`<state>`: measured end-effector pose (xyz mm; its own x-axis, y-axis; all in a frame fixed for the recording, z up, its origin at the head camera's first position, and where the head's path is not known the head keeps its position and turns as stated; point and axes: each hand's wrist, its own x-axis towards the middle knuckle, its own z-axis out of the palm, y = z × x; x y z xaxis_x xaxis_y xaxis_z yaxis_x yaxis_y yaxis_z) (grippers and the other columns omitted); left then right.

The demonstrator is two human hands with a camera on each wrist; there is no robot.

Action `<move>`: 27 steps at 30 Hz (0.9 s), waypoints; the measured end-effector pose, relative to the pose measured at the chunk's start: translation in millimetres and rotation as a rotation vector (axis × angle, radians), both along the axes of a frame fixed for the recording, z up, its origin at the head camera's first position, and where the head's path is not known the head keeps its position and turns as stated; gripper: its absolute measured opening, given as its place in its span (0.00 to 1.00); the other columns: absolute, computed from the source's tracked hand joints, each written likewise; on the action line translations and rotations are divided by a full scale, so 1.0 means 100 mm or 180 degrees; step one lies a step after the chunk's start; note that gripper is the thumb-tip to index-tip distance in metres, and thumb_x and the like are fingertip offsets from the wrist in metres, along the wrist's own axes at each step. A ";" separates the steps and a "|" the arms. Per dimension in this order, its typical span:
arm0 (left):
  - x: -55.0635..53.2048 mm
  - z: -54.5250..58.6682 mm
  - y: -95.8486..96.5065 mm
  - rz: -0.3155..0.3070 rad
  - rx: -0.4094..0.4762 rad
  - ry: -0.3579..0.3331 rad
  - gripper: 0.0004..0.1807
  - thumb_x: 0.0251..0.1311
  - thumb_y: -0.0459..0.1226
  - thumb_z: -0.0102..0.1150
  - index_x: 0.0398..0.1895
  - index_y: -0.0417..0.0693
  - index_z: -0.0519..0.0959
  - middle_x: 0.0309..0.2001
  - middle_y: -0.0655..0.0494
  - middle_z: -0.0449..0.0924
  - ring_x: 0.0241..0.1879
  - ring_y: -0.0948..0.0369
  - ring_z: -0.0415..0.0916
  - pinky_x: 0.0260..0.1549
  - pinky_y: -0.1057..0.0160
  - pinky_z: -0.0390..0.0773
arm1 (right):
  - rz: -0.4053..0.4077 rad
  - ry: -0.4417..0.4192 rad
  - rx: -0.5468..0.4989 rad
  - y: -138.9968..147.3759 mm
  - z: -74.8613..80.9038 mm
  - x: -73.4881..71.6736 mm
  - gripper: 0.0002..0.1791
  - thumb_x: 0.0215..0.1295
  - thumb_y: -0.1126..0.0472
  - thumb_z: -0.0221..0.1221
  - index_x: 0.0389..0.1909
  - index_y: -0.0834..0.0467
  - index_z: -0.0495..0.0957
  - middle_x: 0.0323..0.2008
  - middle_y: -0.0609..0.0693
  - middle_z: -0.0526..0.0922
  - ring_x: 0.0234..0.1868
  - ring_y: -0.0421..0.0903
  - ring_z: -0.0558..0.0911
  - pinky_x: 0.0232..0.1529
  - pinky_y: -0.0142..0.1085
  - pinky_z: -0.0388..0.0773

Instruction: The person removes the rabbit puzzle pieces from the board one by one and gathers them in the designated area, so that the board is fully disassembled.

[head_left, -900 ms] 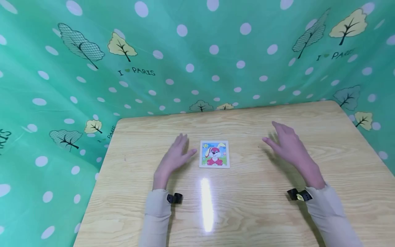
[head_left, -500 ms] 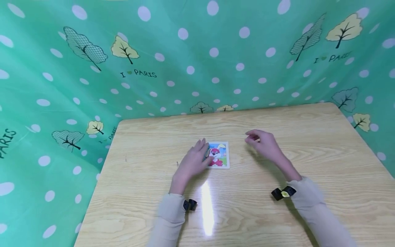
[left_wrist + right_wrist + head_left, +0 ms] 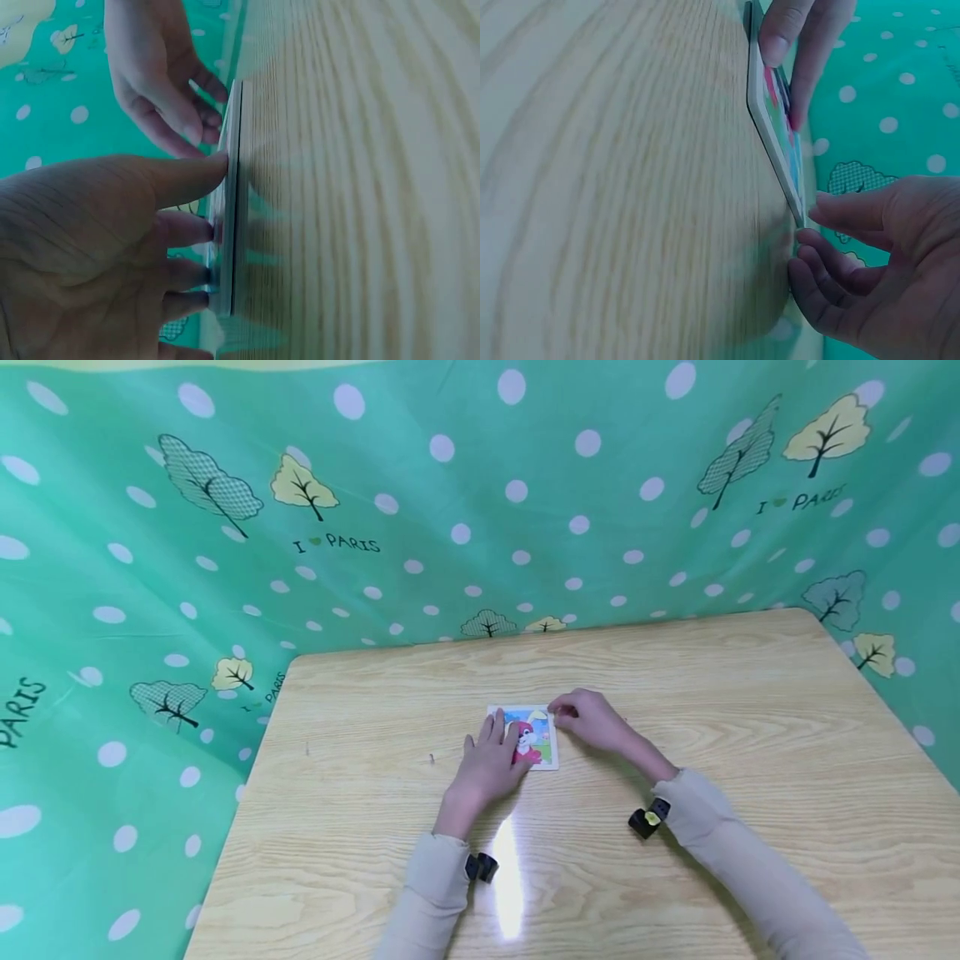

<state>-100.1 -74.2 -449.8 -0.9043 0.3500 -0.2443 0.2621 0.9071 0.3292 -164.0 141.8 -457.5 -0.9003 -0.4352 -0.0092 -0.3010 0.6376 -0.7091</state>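
Note:
A square rabbit picture board [image 3: 543,742] with a white border lies flat on the wooden table. My left hand [image 3: 487,772] rests across its left part with fairly straight, spread fingers, hiding part of the rabbit. In the left wrist view, the thumb and fingertips press on the face of the thin board [image 3: 234,195]. At the far right corner is my right hand [image 3: 595,722], its fingers curled. The right wrist view has the thumb and index finger of that hand [image 3: 885,262] pinching around the corner of the board [image 3: 774,146].
The light wooden table [image 3: 360,877] extends around the board on all sides. Behind it and to the sides hangs a green dotted cloth [image 3: 420,468] printed with trees. A small dark mark [image 3: 432,758] shows on the table left of the board.
My left hand has moved right from beside the board onto it. My right hand has come in leftward from the right, its fingers curling, to the board's far right corner.

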 end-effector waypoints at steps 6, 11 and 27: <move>0.01 -0.05 0.06 0.0039 -0.0242 0.0219 0.39 0.76 0.57 0.50 0.80 0.44 0.61 0.81 0.37 0.50 0.79 0.42 0.49 0.71 0.29 0.56 | -0.0191 -0.0229 -0.0057 -0.08 0.00 0.00 0.15 0.73 0.67 0.59 0.56 0.68 0.84 0.50 0.63 0.87 0.52 0.57 0.83 0.54 0.49 0.81; 0.01 -0.11 0.11 -0.0020 -0.0426 0.0374 0.39 0.76 0.58 0.49 0.80 0.45 0.62 0.78 0.36 0.55 0.77 0.41 0.55 0.70 0.31 0.59 | -0.0416 -0.0889 -0.0512 -0.14 0.06 0.02 0.20 0.76 0.69 0.52 0.62 0.76 0.76 0.37 0.61 0.87 0.34 0.48 0.83 0.33 0.32 0.78; 0.02 -0.09 0.07 -0.0014 -0.0037 0.0077 0.40 0.77 0.57 0.48 0.82 0.44 0.56 0.83 0.39 0.41 0.81 0.42 0.39 0.75 0.33 0.46 | -0.0360 -0.1661 -0.0838 -0.28 0.16 0.12 0.29 0.75 0.71 0.44 0.73 0.79 0.57 0.18 0.53 0.81 0.16 0.40 0.74 0.16 0.26 0.69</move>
<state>-97.8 -66.8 -458.7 -0.9085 0.3513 -0.2264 0.2740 0.9097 0.3122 -151.9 114.2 -441.1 -0.8467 -0.3846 -0.3676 0.1893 0.4279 -0.8838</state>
